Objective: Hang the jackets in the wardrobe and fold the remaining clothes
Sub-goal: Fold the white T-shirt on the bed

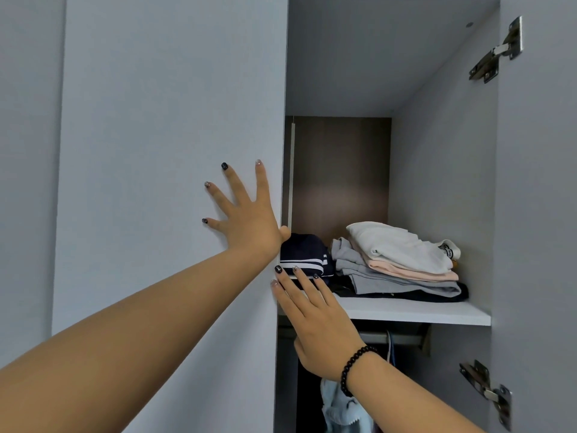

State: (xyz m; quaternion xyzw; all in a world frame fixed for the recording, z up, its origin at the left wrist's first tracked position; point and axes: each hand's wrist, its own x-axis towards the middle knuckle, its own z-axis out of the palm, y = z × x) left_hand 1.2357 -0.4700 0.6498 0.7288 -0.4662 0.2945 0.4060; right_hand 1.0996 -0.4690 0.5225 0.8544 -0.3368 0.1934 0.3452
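1. The left hand (246, 214) lies flat on the closed door (168, 151), left of the shelf (415, 312); its fingers are spread wide and its thumb hooks the door's edge.
2. The right hand (318, 320) sits at the shelf's front left corner, fingers straight and close together, tips at the door edge, holding nothing. A black bead bracelet (354, 368) circles its wrist.
3. On the shelf, a folded stack (402, 264) lies to the right: white on top, then pink, grey and a dark piece at the bottom.
4. A small label (448, 250) at the white piece's right end carries dark print, too small to read.
5. A navy garment (304, 253) with white stripes sits on the shelf's left, just beside the stack.
6. Under the shelf runs a rail (402, 339); a pale blue garment (340, 410), possibly a jacket, hangs below it.
7. Right of the shelf, the open door (537, 198) shows two metal hinges (496, 51), one above shelf level and one below.
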